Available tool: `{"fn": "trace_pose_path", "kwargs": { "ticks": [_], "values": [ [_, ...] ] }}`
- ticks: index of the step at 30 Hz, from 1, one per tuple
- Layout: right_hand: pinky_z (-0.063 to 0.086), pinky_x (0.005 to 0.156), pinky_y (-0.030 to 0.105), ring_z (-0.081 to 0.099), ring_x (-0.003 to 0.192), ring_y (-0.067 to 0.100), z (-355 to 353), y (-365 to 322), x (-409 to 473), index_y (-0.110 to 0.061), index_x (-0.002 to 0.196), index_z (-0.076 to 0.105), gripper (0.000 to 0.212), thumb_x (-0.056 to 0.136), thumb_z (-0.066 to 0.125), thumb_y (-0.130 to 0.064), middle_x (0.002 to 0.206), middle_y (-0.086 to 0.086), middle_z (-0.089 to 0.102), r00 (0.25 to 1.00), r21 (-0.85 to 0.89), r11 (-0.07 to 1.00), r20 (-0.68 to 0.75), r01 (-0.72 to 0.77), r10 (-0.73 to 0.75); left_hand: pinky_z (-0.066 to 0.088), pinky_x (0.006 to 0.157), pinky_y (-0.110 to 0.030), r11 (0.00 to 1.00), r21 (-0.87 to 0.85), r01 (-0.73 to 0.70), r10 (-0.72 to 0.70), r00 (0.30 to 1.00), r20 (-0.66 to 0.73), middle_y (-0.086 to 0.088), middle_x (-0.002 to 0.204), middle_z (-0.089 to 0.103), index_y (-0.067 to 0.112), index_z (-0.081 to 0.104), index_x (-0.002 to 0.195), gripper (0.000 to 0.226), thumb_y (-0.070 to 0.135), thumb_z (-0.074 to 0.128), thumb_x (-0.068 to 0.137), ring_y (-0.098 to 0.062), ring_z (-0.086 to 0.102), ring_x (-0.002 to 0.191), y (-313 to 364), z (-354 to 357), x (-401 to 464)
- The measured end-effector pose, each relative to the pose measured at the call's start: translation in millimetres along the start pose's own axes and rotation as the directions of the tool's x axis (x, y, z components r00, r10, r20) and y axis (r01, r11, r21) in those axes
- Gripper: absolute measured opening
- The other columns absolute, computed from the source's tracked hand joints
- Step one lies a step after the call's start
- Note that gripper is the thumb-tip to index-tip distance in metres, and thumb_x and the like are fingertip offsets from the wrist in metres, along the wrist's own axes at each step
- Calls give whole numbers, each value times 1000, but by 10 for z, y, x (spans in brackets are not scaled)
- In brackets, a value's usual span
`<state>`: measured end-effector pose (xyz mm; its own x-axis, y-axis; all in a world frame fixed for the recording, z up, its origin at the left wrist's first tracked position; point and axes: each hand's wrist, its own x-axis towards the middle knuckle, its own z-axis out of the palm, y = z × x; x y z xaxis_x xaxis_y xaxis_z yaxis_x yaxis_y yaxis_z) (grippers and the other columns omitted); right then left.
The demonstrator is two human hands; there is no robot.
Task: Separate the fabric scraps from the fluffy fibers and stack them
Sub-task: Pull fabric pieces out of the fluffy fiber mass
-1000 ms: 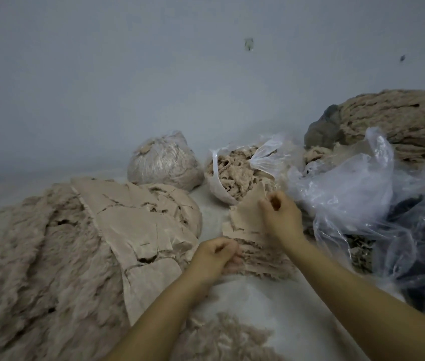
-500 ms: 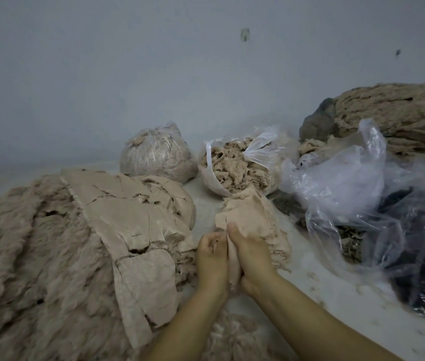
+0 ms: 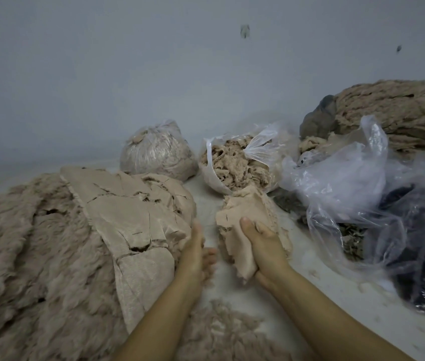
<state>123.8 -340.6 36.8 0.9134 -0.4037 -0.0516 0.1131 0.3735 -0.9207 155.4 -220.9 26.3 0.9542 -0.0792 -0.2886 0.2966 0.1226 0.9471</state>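
The fluffy fiber heap (image 3: 31,256) lies left, fabric scraps (image 3: 128,217) on it. The scrap stack (image 3: 248,230) sits right, 2 filled bags (image 3: 159,152) (image 3: 235,165) behind, loose plastic bags (image 3: 362,191) farther right.

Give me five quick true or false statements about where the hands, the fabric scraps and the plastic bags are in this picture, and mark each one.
1. The right hand grips a bundle of fabric scraps. True.
2. The left hand holds the same bundle. False: it is apart from it, next to the large fabric stack.
3. The open plastic bag behind the bundle is empty. False: it holds fluffy fibers.
4. The tied bag sits by the wall. True.
5. The large fabric stack lies to the person's right. False: it lies to the left.
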Motion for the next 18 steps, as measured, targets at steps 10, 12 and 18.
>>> {"fn": "trace_pose_path", "kwargs": {
  "ticks": [10, 12, 18],
  "values": [
    [53, 89, 45, 67, 98, 31, -140, -228, 312, -3, 101, 67, 34, 83, 72, -31, 101, 13, 71, 977, -408, 890, 26, 206, -214, 34, 35, -15, 970, -69, -234, 241, 963, 123, -2, 59, 57, 5, 64, 78, 8, 8, 67, 84, -6, 40, 38, 193, 115, 71],
    [51, 89, 38, 64, 101, 27, -122, -369, 499, -5, 110, 65, 41, 84, 69, -36, 107, 8, 69, 966, -456, 859, 13, 234, -257, 41, 39, -16, 959, -71, -275, 282, 953, 116, -4, 67, 61, 6, 64, 81, 6, 6, 65, 87, -7, 50, 43, 344, 222, 145],
    [46, 81, 34, 54, 93, 17, -181, -600, 611, -17, 107, 53, 22, 92, 57, -33, 104, 0, 56, 869, -772, 541, 30, 334, -493, 56, 78, -25, 909, 204, -363, 332, 928, 170, -7, 96, 63, 10, 56, 110, 16, 8, 56, 94, -20, 64, 89, 557, 115, 316]
  ]
}}
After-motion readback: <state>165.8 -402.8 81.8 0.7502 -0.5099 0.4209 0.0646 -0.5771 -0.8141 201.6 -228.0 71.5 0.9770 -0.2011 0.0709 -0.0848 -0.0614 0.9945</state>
